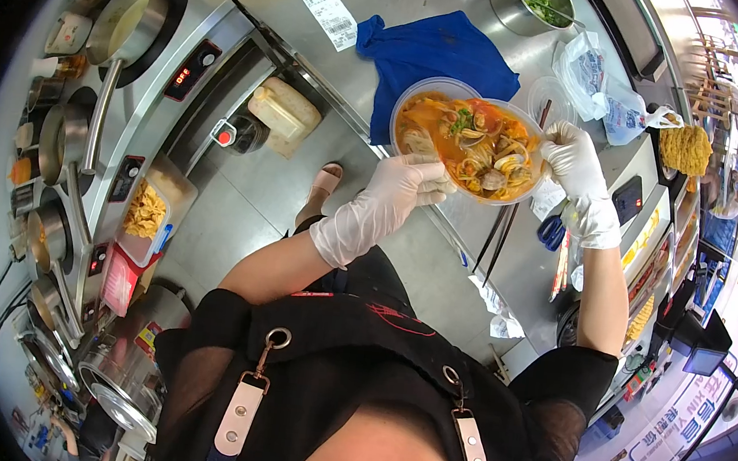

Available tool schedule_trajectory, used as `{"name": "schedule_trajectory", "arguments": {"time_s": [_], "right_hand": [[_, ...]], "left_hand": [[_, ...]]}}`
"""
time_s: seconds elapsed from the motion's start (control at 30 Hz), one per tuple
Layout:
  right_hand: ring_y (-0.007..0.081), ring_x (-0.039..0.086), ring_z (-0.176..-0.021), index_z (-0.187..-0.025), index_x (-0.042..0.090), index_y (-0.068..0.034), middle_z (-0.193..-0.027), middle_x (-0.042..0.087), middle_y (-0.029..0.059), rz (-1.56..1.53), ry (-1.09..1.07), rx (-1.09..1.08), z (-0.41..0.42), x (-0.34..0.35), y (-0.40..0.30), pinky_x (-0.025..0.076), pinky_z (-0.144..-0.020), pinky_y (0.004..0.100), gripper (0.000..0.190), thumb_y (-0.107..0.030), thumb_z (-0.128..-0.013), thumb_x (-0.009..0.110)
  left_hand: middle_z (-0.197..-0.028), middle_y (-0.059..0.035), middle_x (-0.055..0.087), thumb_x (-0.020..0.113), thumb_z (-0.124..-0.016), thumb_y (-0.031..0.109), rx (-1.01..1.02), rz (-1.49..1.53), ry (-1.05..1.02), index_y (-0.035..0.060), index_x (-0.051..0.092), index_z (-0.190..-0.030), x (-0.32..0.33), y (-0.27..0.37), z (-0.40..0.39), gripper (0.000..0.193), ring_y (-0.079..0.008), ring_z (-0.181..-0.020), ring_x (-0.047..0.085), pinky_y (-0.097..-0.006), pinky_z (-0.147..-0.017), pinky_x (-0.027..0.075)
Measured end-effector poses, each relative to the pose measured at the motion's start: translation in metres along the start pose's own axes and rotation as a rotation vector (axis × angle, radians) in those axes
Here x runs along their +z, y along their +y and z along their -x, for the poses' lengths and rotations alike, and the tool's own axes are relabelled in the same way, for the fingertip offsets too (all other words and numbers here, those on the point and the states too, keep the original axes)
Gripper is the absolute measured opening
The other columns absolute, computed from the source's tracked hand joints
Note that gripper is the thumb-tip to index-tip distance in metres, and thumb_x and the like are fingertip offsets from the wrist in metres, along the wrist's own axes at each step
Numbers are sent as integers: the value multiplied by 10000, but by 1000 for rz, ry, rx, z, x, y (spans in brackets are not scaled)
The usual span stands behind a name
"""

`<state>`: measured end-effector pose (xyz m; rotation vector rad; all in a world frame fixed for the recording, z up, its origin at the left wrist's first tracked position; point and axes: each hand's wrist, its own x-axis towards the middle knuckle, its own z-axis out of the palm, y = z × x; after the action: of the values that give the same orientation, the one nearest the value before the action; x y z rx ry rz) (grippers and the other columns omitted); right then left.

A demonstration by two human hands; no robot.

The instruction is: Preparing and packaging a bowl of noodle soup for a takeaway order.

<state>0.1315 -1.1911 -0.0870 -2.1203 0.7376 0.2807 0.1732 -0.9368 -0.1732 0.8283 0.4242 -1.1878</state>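
Observation:
My left hand (407, 184), in a white disposable glove, grips the near left rim of a round clear plastic bowl (493, 152) filled with clams, noodles and orange-red broth. Gloved likewise, my right hand (566, 153) holds the bowl's right rim. Partly behind it, at the left, shows a second round plastic bowl (416, 118) with similar broth; whether my left hand also bears it I cannot tell. A blue cloth (439, 50) lies beyond on the steel counter. Dark chopsticks (496, 236) stick out below the bowl's right side.
At the left, saucepans (125, 24) stand on induction cookers beside a plastic tub (144, 212) of yellow pieces. A steel pot of chopped greens (537, 7), plastic bags (596, 86), a printed slip (323, 9) and blue-handled scissors (550, 231) rest on the counter. Jugs stand below.

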Motion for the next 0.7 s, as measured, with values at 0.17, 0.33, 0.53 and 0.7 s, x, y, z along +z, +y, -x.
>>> {"name": "schedule_trajectory", "arguments": {"time_s": [0.17,0.33,0.53,0.7], "right_hand": [[58,439,-461,-760,550,-28,-609,497,-10,28,-30,5,-3,0,-3,340,-409,211,11,-24,-765,541],[62,453,-505,-765,565,-12,-614,501,-15,123,-11,-24,-8,-2,2,367,-448,230,20,-22,-752,553],[83,473,-533,-742,564,13,-625,522,7,196,5,-1,-10,-1,-14,403,-485,251,35,-18,-727,566],[95,491,-560,-724,556,25,-604,514,32,200,-16,45,-10,2,-32,422,-509,270,43,-9,-700,566]], "left_hand": [[-968,-102,636,632,-832,108,-16,16,15,11,548,-1071,-2,-4,-2,272,-213,-861,639,-323,-760,499],[-982,-100,634,617,-840,112,-37,24,-2,11,553,-1073,0,-1,-1,262,-205,-881,632,-322,-772,490],[-1012,-95,630,608,-843,111,-60,49,-14,10,563,-1070,-3,1,-2,252,-196,-911,618,-325,-802,474],[-1024,-103,625,603,-847,103,-96,89,14,11,571,-1064,-2,1,-4,238,-215,-933,608,-333,-824,471]]}}
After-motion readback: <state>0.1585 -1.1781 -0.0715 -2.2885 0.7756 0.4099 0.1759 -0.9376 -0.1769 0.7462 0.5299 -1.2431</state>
